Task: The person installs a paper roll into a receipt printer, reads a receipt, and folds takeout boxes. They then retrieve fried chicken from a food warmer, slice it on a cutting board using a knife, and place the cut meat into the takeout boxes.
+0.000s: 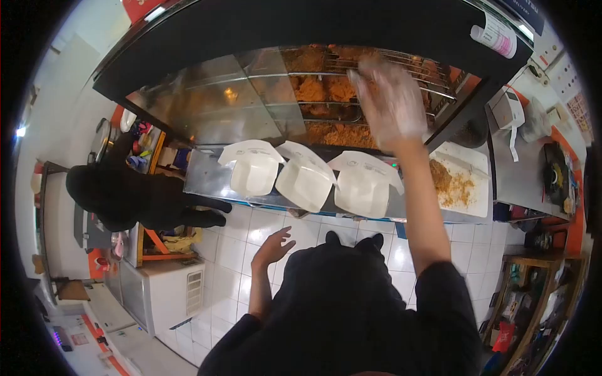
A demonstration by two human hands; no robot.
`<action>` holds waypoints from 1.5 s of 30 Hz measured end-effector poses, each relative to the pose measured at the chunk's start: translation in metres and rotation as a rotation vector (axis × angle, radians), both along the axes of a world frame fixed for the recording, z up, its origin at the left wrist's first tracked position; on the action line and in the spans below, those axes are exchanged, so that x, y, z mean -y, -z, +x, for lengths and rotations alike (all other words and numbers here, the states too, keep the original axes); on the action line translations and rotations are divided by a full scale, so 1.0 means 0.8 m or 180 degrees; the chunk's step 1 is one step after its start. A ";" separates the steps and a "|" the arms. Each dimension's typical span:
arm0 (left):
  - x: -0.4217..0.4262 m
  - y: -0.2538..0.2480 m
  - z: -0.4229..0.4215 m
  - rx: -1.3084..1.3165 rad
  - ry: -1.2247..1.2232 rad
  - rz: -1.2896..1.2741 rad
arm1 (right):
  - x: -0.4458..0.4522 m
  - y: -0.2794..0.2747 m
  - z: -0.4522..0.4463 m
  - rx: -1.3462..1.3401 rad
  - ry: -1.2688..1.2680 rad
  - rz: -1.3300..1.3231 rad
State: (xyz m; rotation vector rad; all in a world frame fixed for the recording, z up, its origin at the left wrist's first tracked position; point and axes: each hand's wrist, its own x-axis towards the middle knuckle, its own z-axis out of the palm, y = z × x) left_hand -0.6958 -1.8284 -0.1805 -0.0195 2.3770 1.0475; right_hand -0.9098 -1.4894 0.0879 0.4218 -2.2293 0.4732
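My right hand (392,103), in a clear plastic glove, is raised at the open part of the heated display cabinet (295,31). It is blurred, so its fingers and anything in them cannot be made out. Behind it, fried food (320,89) lies on wire racks. My bare left hand (273,245) hangs low over the floor, fingers apart and holding nothing. Between my hands and the cabinet, three open white boxes stand in a row on the metal counter (204,178): a left box (253,175), a middle box (305,185) and a right box (362,193).
A white tray (473,188) with crumbs sits at the counter's right end. Farther right are a small white printer (506,113) and a wooden shelf (533,260). A person in dark clothes (138,188) stands at the left, near a white freezer (166,294).
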 end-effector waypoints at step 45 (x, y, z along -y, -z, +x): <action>-0.139 -0.227 -0.346 -0.6139 -0.0275 0.0286 | -0.047 0.015 0.047 0.0849 -0.1031 -0.3652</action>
